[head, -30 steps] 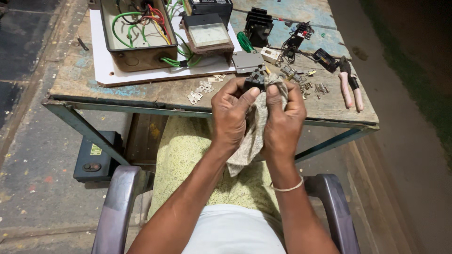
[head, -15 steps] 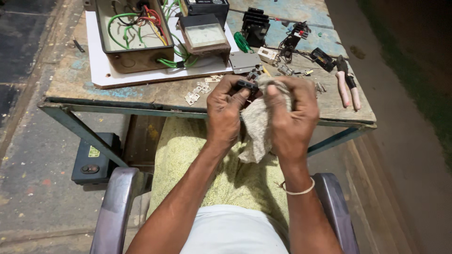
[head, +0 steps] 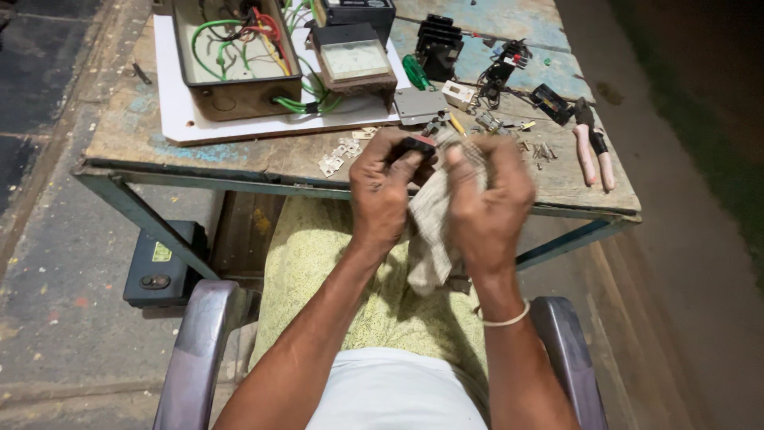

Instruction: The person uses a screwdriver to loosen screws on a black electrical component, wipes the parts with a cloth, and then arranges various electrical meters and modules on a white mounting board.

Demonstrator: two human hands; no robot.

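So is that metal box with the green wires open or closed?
Open. The metal box sits on the white board with no lid on it, and its green and red wires show from above.

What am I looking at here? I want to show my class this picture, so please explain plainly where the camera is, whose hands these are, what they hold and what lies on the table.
The camera sits on a seated person's head and looks down, so both bare hands are that person's own. The left hand pinches a small dark part with a red spot. The right hand grips a pale cloth against it. Ahead stands a worn wooden table. On it lie a white board bearing an open metal box of coloured wires, a panel meter, pink-handled pliers, a green screwdriver and small metal bits. A dark box rests on the ground.
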